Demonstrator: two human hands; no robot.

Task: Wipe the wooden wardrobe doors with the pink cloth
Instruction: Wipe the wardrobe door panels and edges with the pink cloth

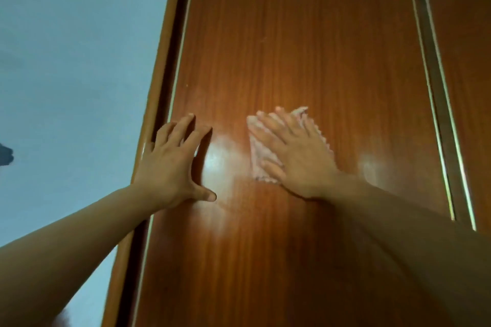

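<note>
Wiping underway: right hand (297, 156), fingers (268, 125) flat, presses pink cloth (256, 164) on wardrobe door (305, 48); left hand (170, 164), fingers spread, braces; next, sweep upward.

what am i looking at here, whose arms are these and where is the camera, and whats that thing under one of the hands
There is no machine here: these are a person's two bare arms, filmed by one wide-angle camera worn on their head, so you see what they see, tilted up a wooden wardrobe door. The right hand lies flat with straight fingers on a pink cloth, pressing it against the door to wipe it. The left hand holds nothing; it rests spread on the door near its left edge, seemingly as a brace. The pale patches on the wood look like light glare. More door panels show above and to the right, and a blue-grey wall is on the left.
</note>
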